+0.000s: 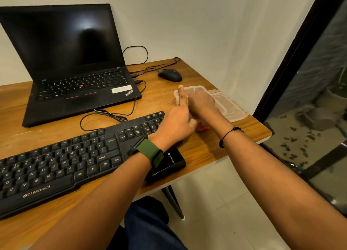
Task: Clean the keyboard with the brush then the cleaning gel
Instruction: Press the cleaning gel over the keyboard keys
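The black Zebronics keyboard (56, 161) lies across the wooden desk in front of me. Right of it stands a clear plastic container (195, 88). My left hand (176, 122), with a green watch strap on its wrist, grips the container's near side, thumb up against its left wall. My right hand (201, 103) reaches down into the container, and its fingers are hidden inside. A small orange object (203, 127) shows at the container's base below my hands; I cannot tell what it is. No brush or gel is clearly visible.
The container's clear lid (232, 109) lies just right of it near the desk's right edge. A black box-shaped device (169, 163) sits by the keyboard's right end. An open laptop (75, 62), a mouse (170, 74) and cables occupy the back. A glass door stands to the right.
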